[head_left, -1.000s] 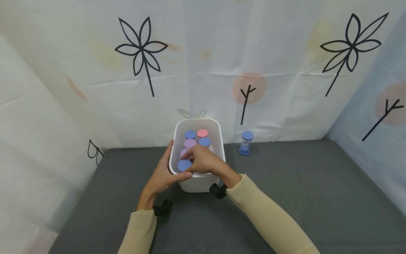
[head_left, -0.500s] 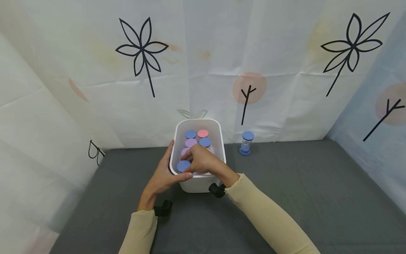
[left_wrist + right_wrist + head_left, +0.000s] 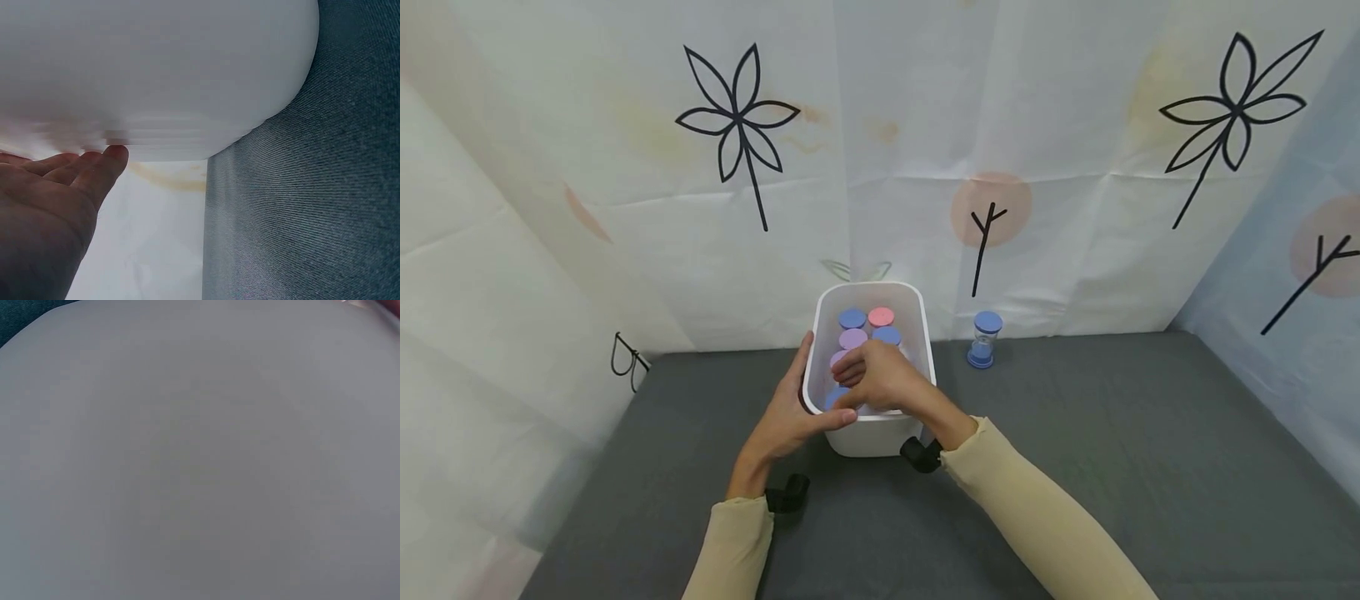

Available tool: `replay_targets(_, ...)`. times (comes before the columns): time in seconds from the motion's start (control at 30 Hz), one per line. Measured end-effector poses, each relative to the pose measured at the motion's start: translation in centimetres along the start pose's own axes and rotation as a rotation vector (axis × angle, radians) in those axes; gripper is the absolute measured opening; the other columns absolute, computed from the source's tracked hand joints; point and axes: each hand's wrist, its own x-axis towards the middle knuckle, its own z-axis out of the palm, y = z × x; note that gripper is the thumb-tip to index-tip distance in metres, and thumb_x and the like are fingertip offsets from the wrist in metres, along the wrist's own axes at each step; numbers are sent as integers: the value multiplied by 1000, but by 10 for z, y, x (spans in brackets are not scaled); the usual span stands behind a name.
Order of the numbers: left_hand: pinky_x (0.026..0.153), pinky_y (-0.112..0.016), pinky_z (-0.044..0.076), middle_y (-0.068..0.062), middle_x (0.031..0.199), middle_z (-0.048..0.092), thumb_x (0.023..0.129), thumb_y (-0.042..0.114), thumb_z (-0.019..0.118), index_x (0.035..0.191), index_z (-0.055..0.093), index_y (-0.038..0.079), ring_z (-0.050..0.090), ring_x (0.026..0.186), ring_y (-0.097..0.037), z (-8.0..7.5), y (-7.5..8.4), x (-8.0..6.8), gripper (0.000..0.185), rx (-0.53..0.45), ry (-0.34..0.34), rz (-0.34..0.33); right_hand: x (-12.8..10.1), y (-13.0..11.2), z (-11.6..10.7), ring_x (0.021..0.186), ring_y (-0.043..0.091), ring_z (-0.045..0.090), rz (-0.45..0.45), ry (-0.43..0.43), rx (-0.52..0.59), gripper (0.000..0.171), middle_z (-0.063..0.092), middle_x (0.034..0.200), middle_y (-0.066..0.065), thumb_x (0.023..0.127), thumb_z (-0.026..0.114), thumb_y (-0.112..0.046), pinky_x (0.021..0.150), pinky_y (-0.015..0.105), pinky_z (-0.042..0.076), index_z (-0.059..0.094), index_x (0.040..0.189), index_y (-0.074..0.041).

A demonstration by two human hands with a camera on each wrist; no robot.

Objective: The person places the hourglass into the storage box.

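A white bin [image 3: 872, 437] holds several sand timers with blue, purple and pink caps. My left hand [image 3: 786, 417] lies against the bin's left near corner, fingers along the side wall and thumb across the near rim. In the left wrist view its straight fingers [image 3: 103, 165] touch the white wall. My right hand [image 3: 887, 382] reaches inside over the near rim, fingers parted from the thumb. Just below them stands a blue-capped sand timer [image 3: 833, 397], partly hidden by the hand. White plastic fills most of the right wrist view.
Another blue sand timer [image 3: 983, 340] stands upright on the dark grey table [image 3: 1075, 467], right of the bin. A white patterned cloth [image 3: 887, 150] hangs behind the table. A looped black cord [image 3: 627, 362] shows at the left.
The near blue-capped sand timer has gone lower in the bin, and my right hand has let go of it, fingers spreading a little. My left hand stays at the bin's corner.
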Motion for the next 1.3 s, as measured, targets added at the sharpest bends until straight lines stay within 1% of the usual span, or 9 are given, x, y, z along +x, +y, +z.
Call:
replay_targets(0.17,99,-41,50,-15,164,23,79,22,89,165,1,18,46,135,-37,0,0,0,123,-1,4,-4,-14,1,-8,109,31,70,-66,88,89,51,71,118,21,78,88,-5,92,33,55,68,122,9)
replay_targets(0.37,98,-37,51,-20,158,32,76,16,90,165,6,18,48,129,-41,0,-2,3,122,-27,0,17,-38,6,-33,114,39,66,-199,244,302,50,67,124,26,82,82,3,92,36,55,63,128,13)
replay_targets(0.5,100,-36,49,-19,158,32,75,16,91,165,7,19,48,129,-40,0,-1,4,123,-23,10,3,-54,15,-55,113,31,68,-237,390,425,49,65,126,27,83,78,9,91,33,55,61,129,13)
replay_targets(0.63,101,-40,48,-18,159,31,75,16,91,165,8,20,47,131,-38,0,-1,4,122,-18,5,19,-66,31,-75,111,23,69,-271,533,477,48,63,127,31,84,74,13,89,32,56,59,130,15)
replay_targets(0.8,102,-48,48,-17,160,30,77,17,90,165,8,19,46,132,-39,0,-2,4,121,-15,-14,50,-75,55,-92,110,18,69,-233,683,476,52,70,122,17,85,77,7,88,27,56,57,132,14)
replay_targets(0.9,101,-47,48,-17,160,30,77,17,90,165,8,20,46,132,-39,0,-2,4,120,-16,-17,48,-77,66,-97,112,19,68,-189,751,447,53,71,120,10,85,79,5,88,25,55,59,133,11)
replay_targets(1.07,101,-44,48,-17,159,30,76,13,89,165,8,20,46,132,-39,1,-2,4,120,-25,-15,43,-75,82,-104,121,31,63,-140,828,287,55,64,130,22,86,80,0,94,25,52,58,136,9)
replay_targets(1.17,101,-43,48,-17,159,31,76,12,89,165,9,20,46,132,-39,2,-2,4,120,-21,-11,40,-69,96,-105,123,36,60,-133,886,197,58,61,133,26,85,82,-4,100,30,50,58,136,10)
replay_targets(1.3,101,-44,49,-16,159,31,76,12,89,165,9,20,46,132,-39,2,-2,4,120,-25,-9,36,-61,115,-104,126,37,58,-105,931,135,63,59,136,26,85,83,-7,104,37,47,55,138,10)
